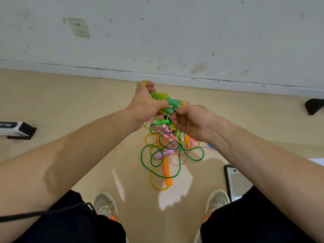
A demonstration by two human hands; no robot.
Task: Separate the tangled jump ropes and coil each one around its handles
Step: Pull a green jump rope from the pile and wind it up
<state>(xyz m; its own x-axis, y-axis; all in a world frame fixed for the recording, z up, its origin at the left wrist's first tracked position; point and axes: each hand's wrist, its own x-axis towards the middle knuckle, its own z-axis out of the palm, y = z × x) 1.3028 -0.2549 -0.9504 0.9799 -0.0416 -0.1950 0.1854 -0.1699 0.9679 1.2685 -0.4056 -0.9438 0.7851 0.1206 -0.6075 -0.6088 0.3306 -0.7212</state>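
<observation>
Beige glossy floor (52,102) fills most of the view and meets a scuffed white wall (175,32) at a pale skirting board (70,69). A person looks down between their own knees, wearing black shorts (70,225), with both bare forearms stretched forward.

On the floor ahead of the feet lies a pile of tangled jump ropes (168,148). A dark green rope (142,160) loops widely over the rest. A clear yellow rope (154,186) curls out at the near edge. An orange handle (167,174) points toward the person, with a lilac handle (162,154) and pink handles (166,134) farther in.

Above the pile, the left hand (145,100) is wrapped around a pair of green handles (172,102). Yellow-green rope (158,96) is wound around them. The right hand (194,121) pinches with thumb and fingertips at the tip of the lower handle. It is unclear whether it holds the handle's cap or the rope itself. A loose strand hangs from there to the pile.

A grey shoe (105,204) sits on each side of the near floor. A dark-edged glossy slab (235,183) lies by the right shoe. A white and black box (15,129) lies far left, well apart from the ropes. A black object (313,106) sits far right. A wall socket (79,27) is upper left.
</observation>
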